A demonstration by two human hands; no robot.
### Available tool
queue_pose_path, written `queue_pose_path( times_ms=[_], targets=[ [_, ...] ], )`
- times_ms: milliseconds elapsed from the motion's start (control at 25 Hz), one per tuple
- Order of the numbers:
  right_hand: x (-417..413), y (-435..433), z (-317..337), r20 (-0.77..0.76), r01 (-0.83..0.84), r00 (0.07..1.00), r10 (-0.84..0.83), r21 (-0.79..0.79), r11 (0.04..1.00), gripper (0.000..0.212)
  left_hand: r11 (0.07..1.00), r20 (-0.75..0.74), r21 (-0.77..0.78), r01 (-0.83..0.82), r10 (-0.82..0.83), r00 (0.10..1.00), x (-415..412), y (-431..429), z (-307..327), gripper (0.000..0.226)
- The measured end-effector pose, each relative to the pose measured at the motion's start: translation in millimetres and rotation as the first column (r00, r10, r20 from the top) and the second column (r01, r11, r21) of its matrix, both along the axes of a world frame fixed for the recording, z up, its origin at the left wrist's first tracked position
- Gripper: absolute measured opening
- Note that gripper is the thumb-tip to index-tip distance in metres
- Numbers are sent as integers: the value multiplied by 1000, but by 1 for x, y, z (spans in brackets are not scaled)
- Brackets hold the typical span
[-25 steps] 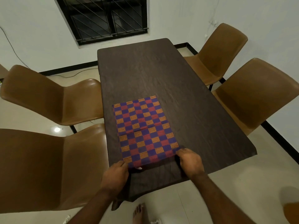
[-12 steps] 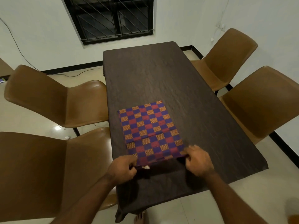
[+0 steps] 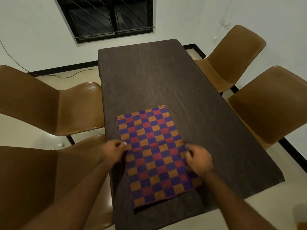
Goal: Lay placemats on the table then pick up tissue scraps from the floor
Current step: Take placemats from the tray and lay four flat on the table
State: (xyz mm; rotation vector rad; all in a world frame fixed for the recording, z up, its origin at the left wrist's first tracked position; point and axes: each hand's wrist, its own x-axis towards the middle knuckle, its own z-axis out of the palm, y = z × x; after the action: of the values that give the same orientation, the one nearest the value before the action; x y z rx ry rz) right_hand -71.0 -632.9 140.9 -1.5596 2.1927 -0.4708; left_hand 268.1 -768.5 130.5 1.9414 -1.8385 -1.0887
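Note:
A checked placemat [image 3: 154, 156] in purple, red and orange lies lengthwise on the dark wooden table [image 3: 149, 77], near its front end. A crease or seam crosses it at about mid-length. My left hand [image 3: 114, 151] pinches the mat's left edge at that crease. At the right edge, level with it, my right hand [image 3: 198, 161] has its fingers curled onto the mat. Two small white tissue scraps [image 3: 60, 144] lie on the floor between the left chairs.
Two brown chairs stand on the left side [image 3: 49, 105] and two on the right [image 3: 269, 103]. A barred window [image 3: 108, 17] is in the far wall. A cable runs along the floor at the back left.
Both hands have moved from the mat's near corners to its sides at mid-length. The mat now stretches further toward me and looks longer.

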Motion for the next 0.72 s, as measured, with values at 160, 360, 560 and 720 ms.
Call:
queue_pose_path(
  times_ms=[160, 360, 560, 720],
  targets=[
    [13, -98, -10, 195, 195, 961, -195, 21, 981, 27, 991, 52, -26, -129, 130, 990, -11, -98, -12, 23],
    [10, -188, -26, 149, 266, 949, -278, 95, 959, 67, 990, 192, -90, -105, 121, 974, -20, -159, -34, 33],
    [12, -231, -37, 146, 286, 945, -291, 57, 957, 66, 984, 198, -97, -150, 167, 966, -24, -180, -43, 16],
    [15, -233, -45, 137, 321, 935, -327, 65, 945, 55, 981, 165, -117, -152, 170, 972, -25, -178, -43, 13]
  ],
)
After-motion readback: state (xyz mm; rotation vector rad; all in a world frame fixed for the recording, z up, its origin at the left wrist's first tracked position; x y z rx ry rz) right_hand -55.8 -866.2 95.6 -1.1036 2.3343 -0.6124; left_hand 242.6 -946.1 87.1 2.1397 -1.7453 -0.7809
